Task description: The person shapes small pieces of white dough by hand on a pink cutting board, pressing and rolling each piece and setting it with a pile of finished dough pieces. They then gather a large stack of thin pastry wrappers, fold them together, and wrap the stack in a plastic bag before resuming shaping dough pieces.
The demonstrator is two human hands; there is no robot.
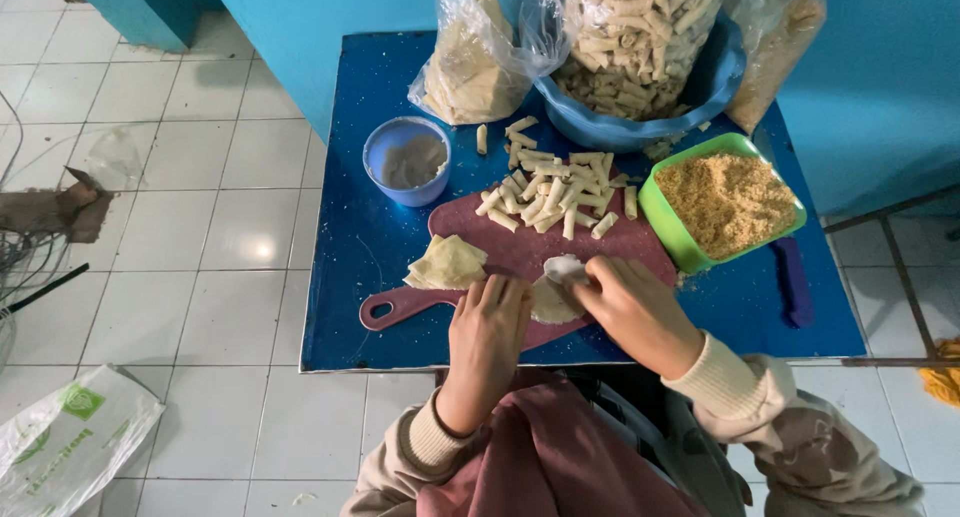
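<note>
Both hands, left hand and right hand, pressed curled fingers on a pale wrapper lying on the maroon cutting board atop the blue bench, each grip closed on its edges.

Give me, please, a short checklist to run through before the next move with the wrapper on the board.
1. Both hands on the wrapper: ok; left hand and right hand touch it.
2. Wrapper lies on the cutting board: ok.
3. Spare wrappers beside the left hand: ok.
4. Paste in the blue cup: ok, some left.
5. Crumbs in the green tub: ok, full.
6. Filling inside the wrapper: cannot tell, hands cover it.
</note>
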